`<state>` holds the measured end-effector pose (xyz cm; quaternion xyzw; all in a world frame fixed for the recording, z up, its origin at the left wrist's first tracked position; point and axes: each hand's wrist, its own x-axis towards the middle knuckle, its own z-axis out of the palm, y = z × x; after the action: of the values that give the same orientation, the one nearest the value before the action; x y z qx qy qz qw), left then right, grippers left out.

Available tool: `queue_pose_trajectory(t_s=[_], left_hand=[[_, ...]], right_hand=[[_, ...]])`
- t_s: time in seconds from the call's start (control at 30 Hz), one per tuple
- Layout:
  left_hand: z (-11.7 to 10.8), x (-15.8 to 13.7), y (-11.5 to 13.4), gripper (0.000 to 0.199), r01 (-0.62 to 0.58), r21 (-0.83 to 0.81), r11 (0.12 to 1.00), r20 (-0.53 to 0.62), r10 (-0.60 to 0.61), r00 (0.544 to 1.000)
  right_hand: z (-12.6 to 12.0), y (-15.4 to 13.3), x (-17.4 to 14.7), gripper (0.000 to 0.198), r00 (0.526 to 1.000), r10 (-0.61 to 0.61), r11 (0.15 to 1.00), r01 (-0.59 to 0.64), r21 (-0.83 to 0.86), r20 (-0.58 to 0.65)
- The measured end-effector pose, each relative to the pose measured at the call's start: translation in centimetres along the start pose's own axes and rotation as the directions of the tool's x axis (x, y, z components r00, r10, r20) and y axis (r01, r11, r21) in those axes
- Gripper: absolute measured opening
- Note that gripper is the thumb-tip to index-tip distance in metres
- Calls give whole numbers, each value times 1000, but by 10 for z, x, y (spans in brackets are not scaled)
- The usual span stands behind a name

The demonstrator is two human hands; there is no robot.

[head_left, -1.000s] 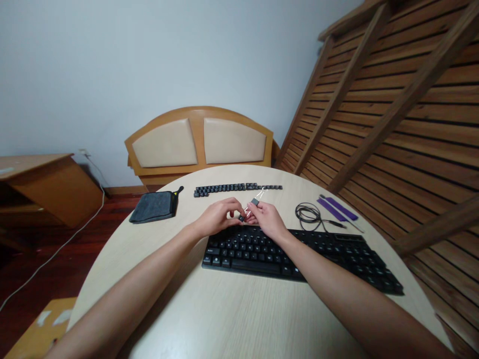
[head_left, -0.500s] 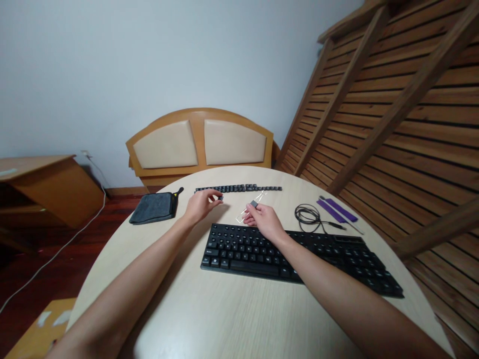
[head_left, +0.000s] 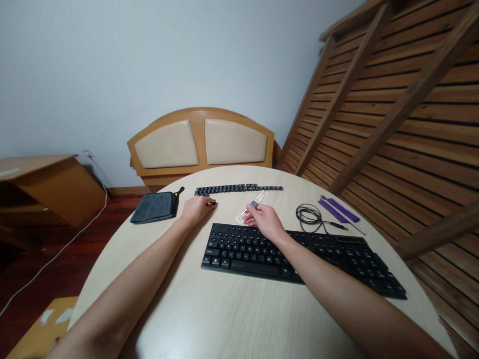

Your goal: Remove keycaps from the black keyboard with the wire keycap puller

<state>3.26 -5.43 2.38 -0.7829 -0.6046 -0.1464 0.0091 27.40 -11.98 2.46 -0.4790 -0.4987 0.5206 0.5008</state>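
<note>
My left hand (head_left: 198,209) is down at the table, just in front of the rows of loose black keycaps (head_left: 228,188), its fingertips pinched on a small dark keycap (head_left: 213,203). Above the back edge of the black keyboard (head_left: 247,264), my right hand (head_left: 261,216) grips a wire keycap puller (head_left: 255,204) by its grey middle. The puller's thin wire loops stick out on both sides of that hand. My right forearm crosses over the keyboard and hides part of its keys.
A coiled black cable (head_left: 309,217) lies behind the keyboard, beside purple strips (head_left: 339,209) with a thin tool. A dark grey cloth (head_left: 153,208) rests at the table's left. Beyond the round table (head_left: 179,299) stands a padded headboard (head_left: 202,142); slatted wood (head_left: 396,109) rises at right.
My left hand has lowered and come a little nearer, bringing the keycap down to the table. My right hand stays in place with the keycap puller.
</note>
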Motion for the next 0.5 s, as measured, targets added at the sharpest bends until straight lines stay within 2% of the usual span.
queue_pose_trajectory(t_s=[0.23,0.5], left_hand=[[-2,-5,-1,31,16,-28,999,41,-15,999],[-5,-10,-3,29,-31,-84,996,44,35,998]], right_hand=[[1,-4,-3,24,1000,6,1000,-6,-13,-6],[0,-2,-2,26,1000,5,1000,-5,-8,-7]])
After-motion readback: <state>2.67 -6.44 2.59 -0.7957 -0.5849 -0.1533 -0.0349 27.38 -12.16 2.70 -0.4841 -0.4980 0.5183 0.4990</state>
